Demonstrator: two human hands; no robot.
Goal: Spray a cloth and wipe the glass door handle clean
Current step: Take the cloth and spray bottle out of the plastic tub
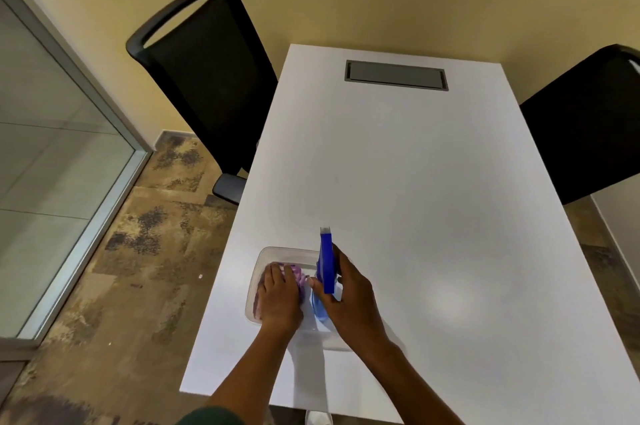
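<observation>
While the left hand (278, 300) presses down on the purple cloth (298, 277) in the clear plastic tub (254, 280) near the counter's (415, 182) front edge, the right hand (349, 300) has its fingers (337, 260) wrapped round the neck of the blue spray bottle (326, 263), which stands upright just beside the cloth. The left fingers (277, 272) lie spread over the fabric; whether they pinch it I cannot tell. The cloth looks soft and light, best bunched in the palm. The bottle seems rigid and light, best held at the neck. The door handle is not in view.
</observation>
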